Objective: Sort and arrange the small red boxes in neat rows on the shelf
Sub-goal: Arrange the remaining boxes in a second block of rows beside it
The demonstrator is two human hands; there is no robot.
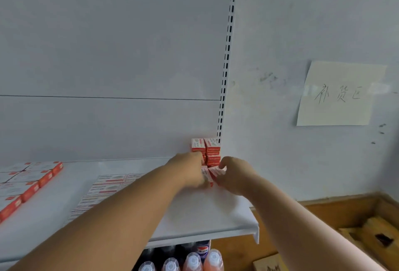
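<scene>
Red boxes are sitting in three groups on the shelf (194, 212), going left to right. Far left: a flat-laid batch (28, 182) at the shelf's left edge, red ends facing us, roughly in rows. Middle: another flat layer (105, 186), partly hidden behind our left forearm, so we can't count it. Right: a two-column stack (206, 150) is building up in the back corner against the slotted upright (225, 65).

Left hand (190, 170) is curling its fingers around a box or two just in front of that stack; exact count is blurred. Right hand (234, 174) is pinching a loose box (216, 172) that's sitting tilted, touching the ones in the left hand.

We're judging the step as squaring these up before adding them to the corner stack. To do it well:
- level the tilted box first
- press edges flush between both hands
- butt against the stack and the upright, labels matching

Risk: nudging the stack's columns out of line, since they're freestanding.

Below the shelf, bottles (192, 260) are showing.
</scene>
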